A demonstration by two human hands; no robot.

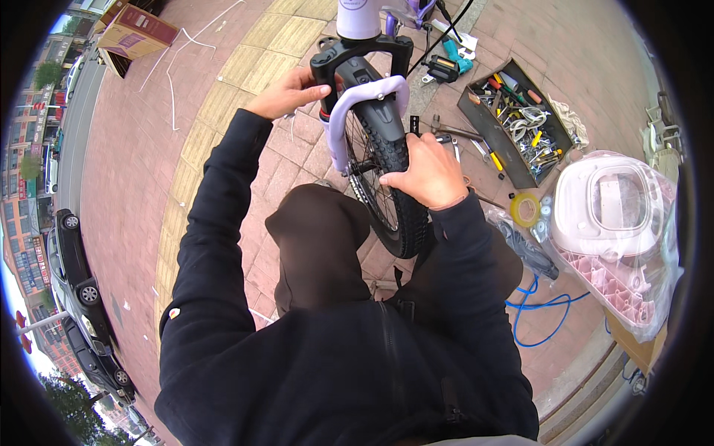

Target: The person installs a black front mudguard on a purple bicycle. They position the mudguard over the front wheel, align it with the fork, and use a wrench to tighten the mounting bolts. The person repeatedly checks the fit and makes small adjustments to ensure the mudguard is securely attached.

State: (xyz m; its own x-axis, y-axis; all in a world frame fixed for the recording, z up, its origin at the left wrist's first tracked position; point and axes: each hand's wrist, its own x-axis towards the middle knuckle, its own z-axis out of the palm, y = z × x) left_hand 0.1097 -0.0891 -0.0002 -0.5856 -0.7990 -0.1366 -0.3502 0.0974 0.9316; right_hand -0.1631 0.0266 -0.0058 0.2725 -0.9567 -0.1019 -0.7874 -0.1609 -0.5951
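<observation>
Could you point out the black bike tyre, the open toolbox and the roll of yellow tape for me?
Black bike tyre [390, 149]: head view, on its knobbly tread.
Open toolbox [507, 153]: head view, on its dark side wall.
Roll of yellow tape [514, 211]: head view, on the ring's left side.

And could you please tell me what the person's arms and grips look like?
The left sleeve and right sleeve are long and dark; the left one carries a small pale mark. The left grip and right grip are ungloved hands, perhaps with a thin band at the right wrist.
</observation>
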